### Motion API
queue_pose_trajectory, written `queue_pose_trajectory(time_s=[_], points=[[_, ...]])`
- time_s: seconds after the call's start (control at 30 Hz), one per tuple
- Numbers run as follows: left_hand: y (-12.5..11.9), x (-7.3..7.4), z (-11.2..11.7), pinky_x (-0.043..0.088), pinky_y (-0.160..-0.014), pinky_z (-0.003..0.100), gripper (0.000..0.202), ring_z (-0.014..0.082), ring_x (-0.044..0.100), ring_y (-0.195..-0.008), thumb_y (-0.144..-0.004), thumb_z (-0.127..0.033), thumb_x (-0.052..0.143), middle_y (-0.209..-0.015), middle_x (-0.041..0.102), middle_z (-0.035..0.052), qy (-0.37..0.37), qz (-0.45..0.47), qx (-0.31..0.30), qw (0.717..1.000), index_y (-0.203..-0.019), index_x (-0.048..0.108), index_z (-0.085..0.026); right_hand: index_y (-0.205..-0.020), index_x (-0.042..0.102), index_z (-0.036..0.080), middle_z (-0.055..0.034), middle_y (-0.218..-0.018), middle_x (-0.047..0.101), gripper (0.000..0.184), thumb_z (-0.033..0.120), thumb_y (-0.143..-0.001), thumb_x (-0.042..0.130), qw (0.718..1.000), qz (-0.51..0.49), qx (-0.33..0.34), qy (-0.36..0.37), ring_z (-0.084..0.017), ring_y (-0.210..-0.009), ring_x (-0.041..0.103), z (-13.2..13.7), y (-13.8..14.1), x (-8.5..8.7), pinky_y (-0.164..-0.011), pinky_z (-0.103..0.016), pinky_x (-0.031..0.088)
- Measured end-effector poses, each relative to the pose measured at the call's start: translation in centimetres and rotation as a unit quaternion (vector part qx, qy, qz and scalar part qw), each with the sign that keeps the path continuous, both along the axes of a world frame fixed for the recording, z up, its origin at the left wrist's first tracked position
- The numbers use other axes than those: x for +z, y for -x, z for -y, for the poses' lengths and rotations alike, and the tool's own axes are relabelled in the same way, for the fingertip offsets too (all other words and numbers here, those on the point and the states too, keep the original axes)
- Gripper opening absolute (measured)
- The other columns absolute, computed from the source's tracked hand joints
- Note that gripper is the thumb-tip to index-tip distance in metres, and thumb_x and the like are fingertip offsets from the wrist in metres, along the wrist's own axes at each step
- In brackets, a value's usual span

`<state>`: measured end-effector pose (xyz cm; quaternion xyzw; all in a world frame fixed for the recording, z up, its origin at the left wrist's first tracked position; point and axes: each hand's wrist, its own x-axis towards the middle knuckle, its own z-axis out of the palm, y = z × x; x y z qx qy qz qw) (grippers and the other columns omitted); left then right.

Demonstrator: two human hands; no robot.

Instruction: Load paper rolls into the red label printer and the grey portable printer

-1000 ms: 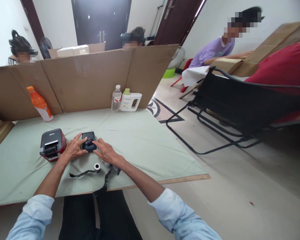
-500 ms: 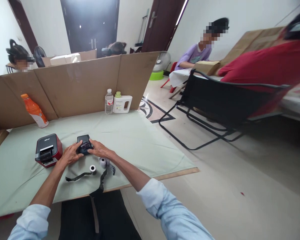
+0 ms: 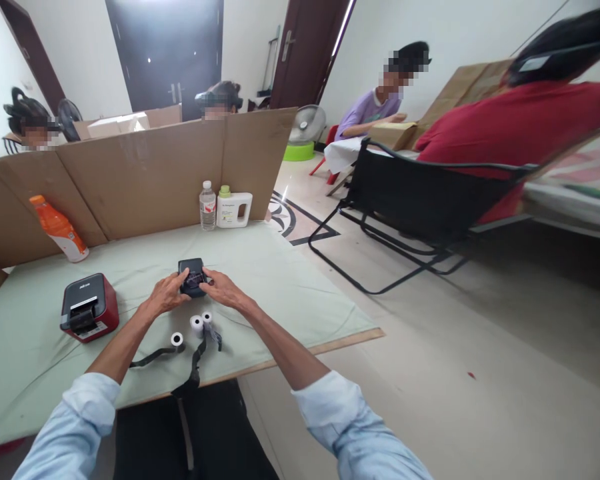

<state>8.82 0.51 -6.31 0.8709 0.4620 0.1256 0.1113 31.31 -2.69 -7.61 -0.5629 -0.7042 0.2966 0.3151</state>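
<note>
A small black box-shaped device (image 3: 191, 265), perhaps a portable printer, is between my two hands over the green-covered table. My left hand (image 3: 169, 293) grips its left side, with the thumb on top. On the opposite side my right hand (image 3: 225, 289) holds it, thumb and fingers at the edge. Dark detail shows on its upper face, too small to make out. Nearer to me lie three small white paper rolls: a left roll (image 3: 177, 340), a middle roll (image 3: 197, 325) and a right roll (image 3: 207, 317). Dark strips trail from them toward the table's front edge.
A red and black label printer (image 3: 90, 308) stands at the left. Along the cardboard screen (image 3: 145, 180) are an orange bottle (image 3: 59, 230), a clear water bottle (image 3: 207, 208) and a white jug (image 3: 235, 210). A black folding chair (image 3: 410, 190) holds a person in red at the right.
Both hands have carried the black device right and farther from me, away from the red printer. A third paper roll now shows. The person in red has shifted, and the view has turned slightly.
</note>
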Motion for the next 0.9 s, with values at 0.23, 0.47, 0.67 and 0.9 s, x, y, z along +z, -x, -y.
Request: queue_pose_trajectory(time_s=[0.23, 0.47, 0.67, 0.9], points=[[-3.5, -0.5, 0.5, 0.05, -0.109, 0.044, 0.087, 0.0358, 0.061, -0.133, -0.082, -0.04, 0.077, -0.148, 0.06, 0.0158, 0.039, -0.044, -0.013, 0.998, -0.159, 0.041, -0.024, -0.143, 0.061, 0.015, -0.0135, -0.124, 0.073, 0.055, 0.033, -0.091, 0.058, 0.999, -0.02, -0.03, 0.006, -0.025, -0.099, 0.068, 0.8, -2.5, -1.7, -0.095, -0.037, 0.053], [-6.0, -1.0, 0.8, 0.049, -0.109, 0.042, 0.095, 0.0358, 0.059, -0.134, -0.083, -0.044, 0.077, -0.152, 0.056, 0.017, 0.058, -0.083, -0.024, 0.995, -0.164, 0.03, -0.025, -0.144, 0.061, 0.016, -0.0146, -0.127, 0.071, 0.058, 0.04, -0.092, 0.057, 0.994, -0.042, -0.103, -0.024, -0.025, -0.099, 0.068, 1.3, -3.9, -5.1, -0.098, -0.041, 0.053], [-6.9, -0.4, 1.1, 0.048, -0.109, 0.041, 0.088, 0.0353, 0.057, -0.137, -0.09, -0.048, 0.069, -0.15, 0.057, 0.0177, 0.073, -0.134, -0.032, 0.988, -0.165, 0.03, -0.024, -0.148, 0.058, 0.015, -0.016, -0.132, 0.07, 0.064, 0.043, -0.09, 0.058, 0.991, -0.063, -0.117, -0.022, -0.026, -0.102, 0.07, 1.3, -4.1, -7.2, -0.1, -0.043, 0.054], [-7.9, 0.5, 1.9, 0.048, -0.108, 0.042, 0.088, 0.0364, 0.058, -0.136, -0.089, -0.046, 0.071, -0.15, 0.057, 0.0195, 0.086, -0.138, -0.019, 0.986, -0.164, 0.031, -0.021, -0.144, 0.061, 0.012, -0.0189, -0.132, 0.07, 0.066, 0.048, -0.089, 0.055, 0.985, -0.062, -0.16, -0.027, -0.03, -0.106, 0.07, 1.2, -3.5, -7.4, -0.1, -0.045, 0.054]])
